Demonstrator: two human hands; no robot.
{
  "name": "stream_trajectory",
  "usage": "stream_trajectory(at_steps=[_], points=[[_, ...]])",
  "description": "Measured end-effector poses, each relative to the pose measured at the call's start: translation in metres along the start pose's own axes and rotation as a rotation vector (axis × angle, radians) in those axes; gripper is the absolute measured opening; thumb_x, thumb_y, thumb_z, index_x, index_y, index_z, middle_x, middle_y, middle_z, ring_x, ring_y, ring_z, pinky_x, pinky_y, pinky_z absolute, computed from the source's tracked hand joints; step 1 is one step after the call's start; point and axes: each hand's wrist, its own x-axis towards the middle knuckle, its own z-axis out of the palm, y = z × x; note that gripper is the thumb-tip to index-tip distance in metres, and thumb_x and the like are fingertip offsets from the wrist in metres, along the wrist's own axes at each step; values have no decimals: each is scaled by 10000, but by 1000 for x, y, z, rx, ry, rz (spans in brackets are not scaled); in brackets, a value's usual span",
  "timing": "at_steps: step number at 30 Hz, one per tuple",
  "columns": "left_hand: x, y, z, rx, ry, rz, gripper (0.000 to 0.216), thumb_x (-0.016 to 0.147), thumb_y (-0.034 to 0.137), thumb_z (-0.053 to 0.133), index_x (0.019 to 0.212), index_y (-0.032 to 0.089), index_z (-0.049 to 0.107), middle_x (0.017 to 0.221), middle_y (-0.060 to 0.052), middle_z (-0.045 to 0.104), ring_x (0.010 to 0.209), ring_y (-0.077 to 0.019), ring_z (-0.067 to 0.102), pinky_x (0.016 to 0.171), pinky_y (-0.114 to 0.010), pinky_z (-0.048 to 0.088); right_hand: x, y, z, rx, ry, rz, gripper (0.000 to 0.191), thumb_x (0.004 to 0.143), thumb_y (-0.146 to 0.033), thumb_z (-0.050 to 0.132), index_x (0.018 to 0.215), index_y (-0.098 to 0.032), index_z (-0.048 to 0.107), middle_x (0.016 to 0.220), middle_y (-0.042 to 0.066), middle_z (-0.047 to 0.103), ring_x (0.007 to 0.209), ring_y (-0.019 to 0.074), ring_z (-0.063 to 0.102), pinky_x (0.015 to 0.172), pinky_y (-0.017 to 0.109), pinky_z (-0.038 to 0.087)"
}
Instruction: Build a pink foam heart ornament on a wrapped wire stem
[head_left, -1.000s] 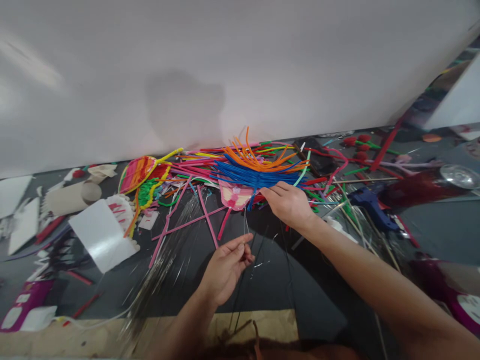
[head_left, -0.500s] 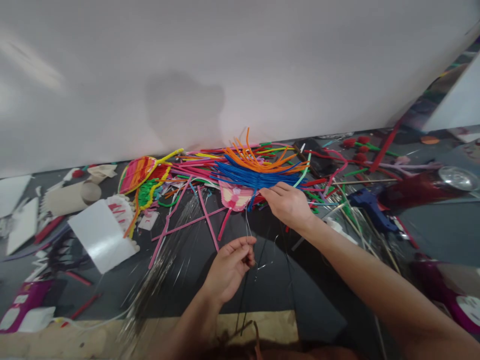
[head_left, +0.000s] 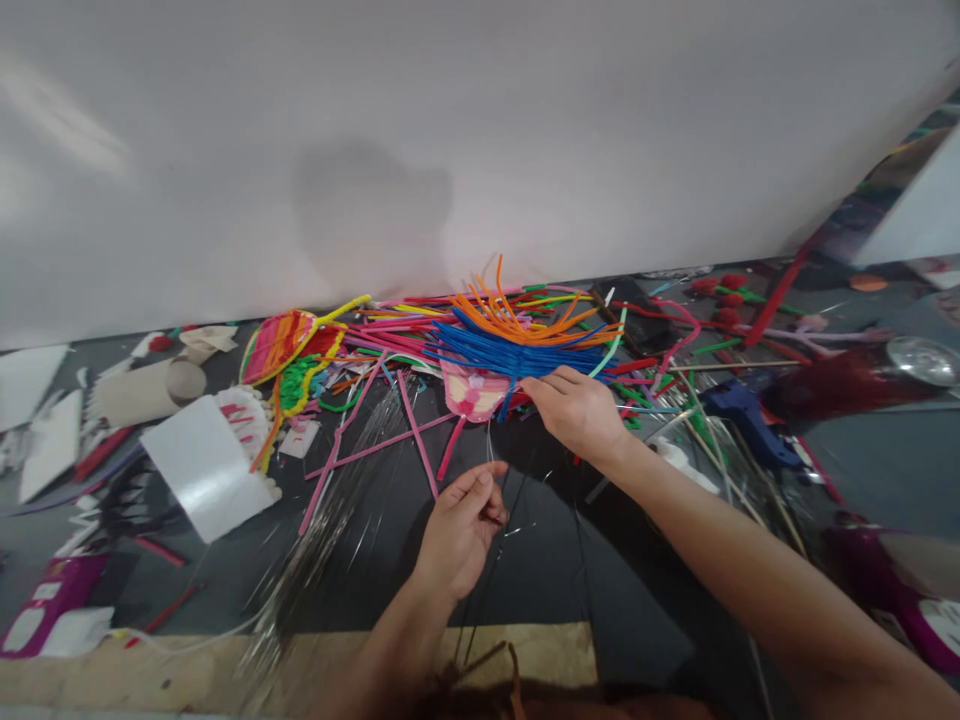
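Blue pipe-cleaner bundle (head_left: 525, 356), far edge of worktop (head_left: 547, 590); right hand (head_left: 576, 412) against it, grip unclear; left hand (head_left: 463, 522), grip pinching fine wire (head_left: 490, 440), which might snap if overpulled.

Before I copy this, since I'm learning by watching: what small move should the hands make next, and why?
Probably ease the left hand gently back to tauten the strand, with the right hand steadying the blue stems: the strand runs up from the left hand toward the stems, and the right hand sits at their lower edge.
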Motion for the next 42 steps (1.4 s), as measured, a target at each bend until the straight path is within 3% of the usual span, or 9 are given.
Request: stream_trajectory(at_steps=[11, 15, 19, 28, 42], points=[[3, -2, 3, -67, 112, 51, 318, 593, 236, 801, 827, 145, 605, 751, -40, 706, 610, -92, 594, 642, -224, 457, 0, 0, 3, 24, -7, 14, 214, 875, -97, 464, 887, -152, 671, 658, 34, 645, 660, 171, 496, 650, 283, 373], [4, -3, 4, -137, 127, 72, 285, 589, 204, 798, 795, 148, 610, 753, -36, 711, 622, -81, 596, 659, -212, 462, 1, 0, 3, 8, -1, 21, 212, 884, -107, 462, 886, -152, 670, 656, 32, 652, 659, 168, 503, 652, 276, 371], [6, -1, 0, -182, 83, 6, 242, 605, 166, 773, 773, 148, 599, 722, -19, 689, 585, -68, 570, 638, -212, 464, 3, -3, 2, 23, -18, 12, 220, 879, -97, 455, 862, -162, 665, 643, 30, 636, 650, 166, 486, 654, 278, 362], [5, 8, 0, -108, 14, 3, 269, 655, 220, 761, 826, 155, 564, 708, -18, 670, 554, -64, 548, 572, -181, 437, 2, -1, 2, 5, -11, -1, 212, 880, -105, 462, 861, -152, 668, 631, 33, 635, 634, 170, 481, 640, 282, 358], [7, 5, 1, -204, 54, 43, 217, 615, 161, 773, 734, 137, 594, 690, -4, 654, 554, -51, 541, 635, -206, 486, 1, 0, 2, -24, -6, 5, 210, 876, -100, 467, 860, -156, 669, 639, 25, 644, 643, 165, 490, 642, 276, 355]])
